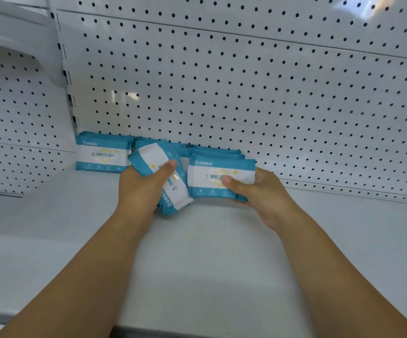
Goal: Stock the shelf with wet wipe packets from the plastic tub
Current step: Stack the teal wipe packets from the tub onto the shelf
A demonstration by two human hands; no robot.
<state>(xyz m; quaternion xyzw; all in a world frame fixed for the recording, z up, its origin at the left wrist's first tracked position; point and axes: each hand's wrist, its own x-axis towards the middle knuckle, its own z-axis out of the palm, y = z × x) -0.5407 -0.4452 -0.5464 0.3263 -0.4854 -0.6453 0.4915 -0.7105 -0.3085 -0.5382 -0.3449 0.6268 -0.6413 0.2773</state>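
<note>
1. To the left of your left fingers, and a little beyond them, the standing packets (102, 154) are upright on the shelf (197, 252) and lean on the back panel (222, 81). They are near your knuckles. A sideways nudge from that hand would likely tip them flat.

2. Your left hand (141, 189) grips the left-hand packets (177, 192), thumb on top and fingers curled beneath. These packets are tilted and fanned rather than squared. The lower one pokes out below your thumb toward you. I judge this the weakest hold: slick film on slick film, so one may slide out when you turn the wrist to stand them up.

3. More packets sit beyond your left fingertips, partly hidden. Their number cannot be told. Pushing in blind could knock them over.

4. Your right hand (263, 193) pinches the right-hand stack (212, 172), thumb across the front face and fingers behind. The stack is upright, just beside the left-hand packets. Several layers show at its top edge. If you release them all at once, the rear ones may splay toward the panel.

5. The plastic tub is out of view.
</note>
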